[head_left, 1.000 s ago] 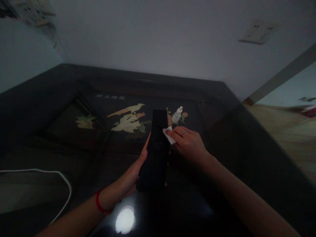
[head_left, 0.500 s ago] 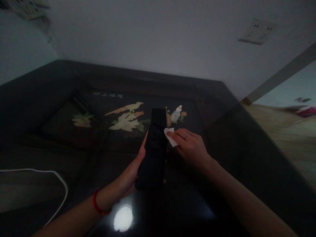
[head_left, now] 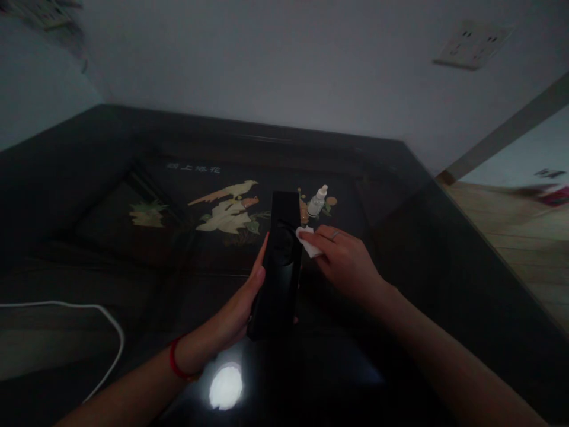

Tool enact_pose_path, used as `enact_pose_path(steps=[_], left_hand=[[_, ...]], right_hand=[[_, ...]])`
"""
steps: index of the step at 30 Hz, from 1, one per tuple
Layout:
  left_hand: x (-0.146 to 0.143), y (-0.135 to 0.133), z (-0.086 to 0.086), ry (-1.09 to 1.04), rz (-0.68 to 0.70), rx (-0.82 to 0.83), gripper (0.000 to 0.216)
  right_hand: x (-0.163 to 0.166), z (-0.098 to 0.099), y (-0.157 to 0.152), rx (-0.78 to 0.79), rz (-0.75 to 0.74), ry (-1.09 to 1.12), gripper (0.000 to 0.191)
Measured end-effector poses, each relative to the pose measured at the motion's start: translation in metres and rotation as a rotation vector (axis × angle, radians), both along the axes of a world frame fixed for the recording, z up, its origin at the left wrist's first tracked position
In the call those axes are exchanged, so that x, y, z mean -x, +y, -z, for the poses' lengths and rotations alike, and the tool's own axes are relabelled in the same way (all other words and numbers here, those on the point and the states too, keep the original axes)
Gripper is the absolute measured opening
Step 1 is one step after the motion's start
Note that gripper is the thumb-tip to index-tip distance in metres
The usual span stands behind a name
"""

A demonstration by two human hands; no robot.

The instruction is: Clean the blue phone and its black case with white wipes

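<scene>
Left hand: the left hand (head_left: 237,305) cradles the black remote control (head_left: 278,261) from its left side and from beneath, over the dark table (head_left: 444,279).
Left fingers: the fingers (head_left: 262,261) lie long and nearly straight along the remote's left edge, only lightly curled; the thumb is hidden behind the body, so how it wraps cannot be told.
Remote control: long, slim and black, held lengthwise, its near end by the left palm and its far end pointing towards the wall; its face is too dark to make out the buttons.
Right hand: the right hand (head_left: 344,261) sits just to the right of the remote's upper half, back of the hand up, a ring on one finger.
Right fingers: they are drawn together and pinched on a small white wipe (head_left: 308,243), pressing it against the remote's right edge.
White wipe: folded and small, half covered by the fingertips, touching the remote.
Dropper bottle: a small clear bottle (head_left: 317,201) with a white tip stands on the table just beyond the right hand, apart from it.
Table: glossy and dark, with a pale bird-and-flower inlay (head_left: 226,207) left of the remote.
Cable: a white cable (head_left: 89,314) curves over the table's near left part.
Wrist: a red band (head_left: 175,362) circles the left wrist.
Wall: a socket plate (head_left: 473,44) sits at the upper right.
</scene>
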State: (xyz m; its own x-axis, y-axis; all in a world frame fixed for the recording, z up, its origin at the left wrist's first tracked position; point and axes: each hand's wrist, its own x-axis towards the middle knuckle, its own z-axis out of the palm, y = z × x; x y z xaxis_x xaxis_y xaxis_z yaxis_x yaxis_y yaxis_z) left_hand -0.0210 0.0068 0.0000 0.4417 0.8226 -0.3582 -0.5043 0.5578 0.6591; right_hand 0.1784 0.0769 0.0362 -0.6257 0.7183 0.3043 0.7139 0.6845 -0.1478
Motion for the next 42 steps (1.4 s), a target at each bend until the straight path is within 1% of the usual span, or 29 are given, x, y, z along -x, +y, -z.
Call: enact_pose_path(steps=[3, 6, 8, 10, 12, 14, 16, 18, 19, 22, 23, 24, 25, 28, 29, 30, 32, 35, 36, 37, 40, 41, 42], left_hand=[[0.000, 0.000, -0.002, 0.021, -0.018, -0.026, 0.079], [-0.001, 0.001, -0.001, 0.036, -0.052, -0.058, 0.071], [-0.001, 0.001, 0.000, 0.040, -0.034, -0.067, 0.072], [-0.001, 0.002, 0.002, 0.040, -0.011, -0.074, 0.077], [-0.001, 0.002, 0.002, 0.039, -0.017, -0.085, 0.081], [-0.001, 0.003, 0.000, 0.054, -0.049, -0.096, 0.082], [-0.001, 0.003, -0.002, 0.082, -0.075, -0.102, 0.079], [-0.001, 0.003, -0.003, 0.104, -0.066, -0.100, 0.077], [-0.001, 0.003, -0.002, 0.108, -0.048, -0.097, 0.077], [0.000, 0.003, 0.001, 0.108, 0.005, -0.104, 0.080], [0.000, 0.004, 0.002, 0.111, 0.014, -0.112, 0.081], [0.000, 0.004, 0.002, 0.112, 0.012, -0.124, 0.080], [0.000, 0.004, 0.002, 0.114, -0.002, -0.138, 0.079], [0.001, 0.004, 0.001, 0.131, -0.023, -0.166, 0.074], [0.001, 0.004, 0.001, 0.140, -0.014, -0.172, 0.073], [0.002, 0.005, 0.001, 0.151, 0.004, -0.177, 0.073], [0.003, 0.005, 0.001, 0.173, 0.038, -0.187, 0.074], [0.004, 0.005, 0.002, 0.192, 0.047, -0.203, 0.077], [0.004, 0.006, 0.003, 0.193, 0.041, -0.216, 0.077], [0.004, 0.006, 0.004, 0.195, 0.028, -0.232, 0.076], [0.004, 0.006, 0.005, 0.212, -0.030, -0.285, 0.071], [0.004, 0.006, 0.006, 0.209, -0.044, -0.291, 0.070], [0.004, 0.005, 0.006, 0.198, -0.042, -0.285, 0.069]], right_hand=[[0.004, 0.003, -0.010, 0.001, -0.077, -0.017, 0.035], [0.003, 0.002, -0.019, -0.055, -0.187, -0.004, 0.033], [0.001, 0.001, -0.017, -0.091, -0.197, 0.003, 0.035], [-0.001, 0.000, -0.011, -0.112, -0.152, 0.000, 0.037], [-0.002, 0.001, -0.006, -0.118, -0.119, -0.007, 0.036], [-0.001, 0.003, -0.006, -0.114, -0.159, -0.028, 0.033], [-0.001, 0.004, -0.010, -0.107, -0.252, -0.067, 0.031], [-0.003, 0.003, -0.012, -0.109, -0.297, -0.086, 0.031], [-0.004, 0.003, -0.010, -0.114, -0.280, -0.079, 0.031], [-0.009, 0.002, 0.003, -0.127, -0.157, -0.033, 0.032], [-0.010, 0.002, 0.006, -0.112, -0.140, -0.027, 0.032], [-0.011, 0.002, 0.007, -0.077, -0.158, -0.028, 0.032], [-0.012, 0.002, 0.006, -0.018, -0.213, -0.033, 0.031], [-0.015, 0.002, -0.003, 0.221, -0.452, -0.054, 0.028], [-0.015, 0.002, -0.006, 0.278, -0.504, -0.055, 0.027], [-0.016, 0.002, -0.007, 0.305, -0.522, -0.050, 0.027], [-0.018, 0.001, -0.005, 0.264, -0.463, -0.027, 0.028], [-0.017, 0.000, -0.002, 0.137, -0.297, -0.017, 0.030], [-0.015, 0.000, -0.005, 0.124, -0.298, -0.029, 0.030], [-0.013, 0.000, -0.009, 0.132, -0.346, -0.050, 0.029], [-0.008, -0.001, -0.026, 0.192, -0.611, -0.098, 0.027], [-0.008, 0.000, -0.030, 0.186, -0.647, -0.098, 0.026], [-0.008, 0.001, -0.032, 0.165, -0.633, -0.090, 0.026]])
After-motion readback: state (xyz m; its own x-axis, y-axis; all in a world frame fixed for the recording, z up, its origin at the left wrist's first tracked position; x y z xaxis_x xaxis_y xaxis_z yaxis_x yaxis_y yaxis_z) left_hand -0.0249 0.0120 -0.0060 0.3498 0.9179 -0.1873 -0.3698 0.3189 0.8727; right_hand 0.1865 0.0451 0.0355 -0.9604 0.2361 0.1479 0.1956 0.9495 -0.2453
